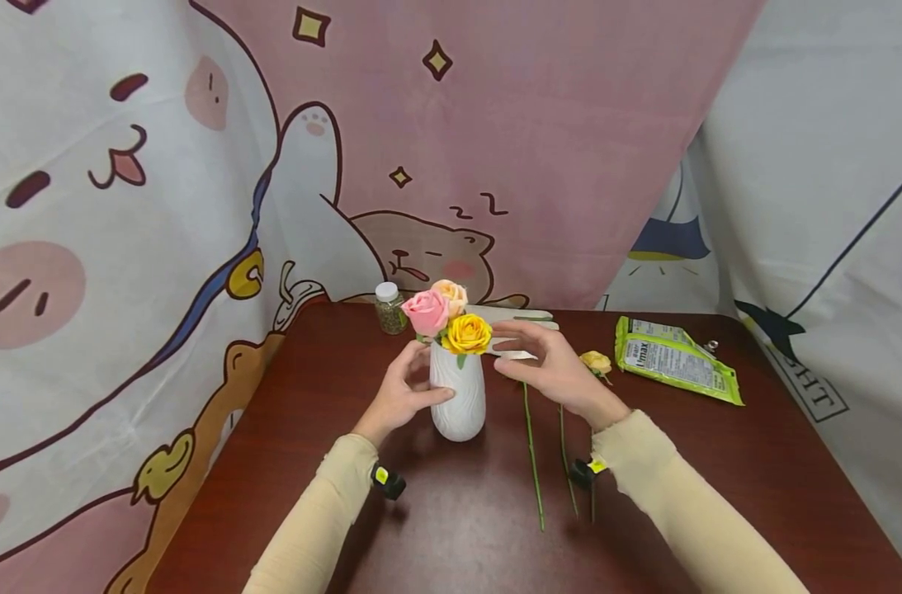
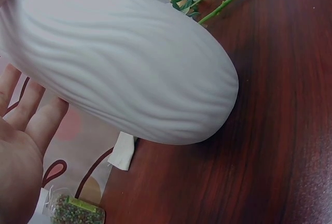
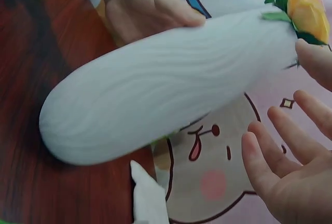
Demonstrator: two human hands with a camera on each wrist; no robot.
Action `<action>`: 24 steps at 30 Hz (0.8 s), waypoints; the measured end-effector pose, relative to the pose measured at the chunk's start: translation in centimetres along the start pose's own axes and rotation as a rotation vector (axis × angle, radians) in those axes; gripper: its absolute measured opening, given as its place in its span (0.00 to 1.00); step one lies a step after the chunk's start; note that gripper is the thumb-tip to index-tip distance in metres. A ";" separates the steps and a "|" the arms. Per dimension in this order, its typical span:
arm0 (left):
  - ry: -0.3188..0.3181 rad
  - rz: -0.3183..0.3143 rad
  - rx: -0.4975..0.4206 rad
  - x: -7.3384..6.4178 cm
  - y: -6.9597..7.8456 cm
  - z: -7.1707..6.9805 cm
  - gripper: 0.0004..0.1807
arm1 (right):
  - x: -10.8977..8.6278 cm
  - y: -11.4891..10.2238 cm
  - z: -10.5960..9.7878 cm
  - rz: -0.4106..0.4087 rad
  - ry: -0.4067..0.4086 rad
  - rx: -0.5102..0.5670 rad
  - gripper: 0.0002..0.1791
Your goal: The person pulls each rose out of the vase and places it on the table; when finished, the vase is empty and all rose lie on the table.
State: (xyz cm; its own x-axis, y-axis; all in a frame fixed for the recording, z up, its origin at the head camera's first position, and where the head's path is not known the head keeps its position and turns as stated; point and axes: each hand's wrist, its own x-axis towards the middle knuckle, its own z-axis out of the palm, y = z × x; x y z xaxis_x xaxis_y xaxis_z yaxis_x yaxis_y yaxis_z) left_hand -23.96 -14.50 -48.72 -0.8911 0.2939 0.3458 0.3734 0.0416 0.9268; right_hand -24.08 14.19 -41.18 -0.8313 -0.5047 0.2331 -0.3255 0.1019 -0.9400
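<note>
A white vase [image 1: 460,404] with a wavy ribbed surface stands upright on the table. Out of its mouth rise a pink rose [image 1: 425,312], a peach rose [image 1: 453,295] and a yellow rose [image 1: 467,334]; their stems are hidden inside. My left hand [image 1: 400,394] holds the vase from the left, thumb across the front and fingers behind. Beside the yellow rose, my right hand [image 1: 550,367] has its fingers spread and loosely bent, with nothing gripped. In the right wrist view its thumb overlaps the area by the vase mouth [image 3: 280,24].
A jar [image 1: 389,313] with a white lid stands behind the vase. To the right lie green stems [image 1: 532,454], a pale yellow rose [image 1: 596,363] and a green-and-white packet [image 1: 677,359]. White flat pieces [image 1: 513,315] lie behind the right hand on the dark red table [image 1: 451,528].
</note>
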 end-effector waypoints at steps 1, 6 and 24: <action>0.000 0.003 -0.001 0.0 0.0 0.0 0.38 | 0.2 -0.2 0.3 0.000 -0.007 0.005 0.32; -0.002 0.013 -0.003 -0.1 -0.1 -0.1 0.38 | 1.1 -0.9 1.6 -0.006 -0.043 0.051 0.35; -0.018 0.003 -0.024 0.0 -0.1 0.0 0.38 | 2.1 -1.7 3.2 -0.016 0.037 0.079 0.33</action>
State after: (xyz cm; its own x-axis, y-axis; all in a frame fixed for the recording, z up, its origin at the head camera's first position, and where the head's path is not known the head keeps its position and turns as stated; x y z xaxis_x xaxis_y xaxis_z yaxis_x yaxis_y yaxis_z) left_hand -23.96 -14.55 -48.80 -0.8851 0.3107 0.3464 0.3697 0.0175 0.9290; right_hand -23.79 10.21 -39.86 -0.8429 -0.4732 0.2561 -0.3035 0.0251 -0.9525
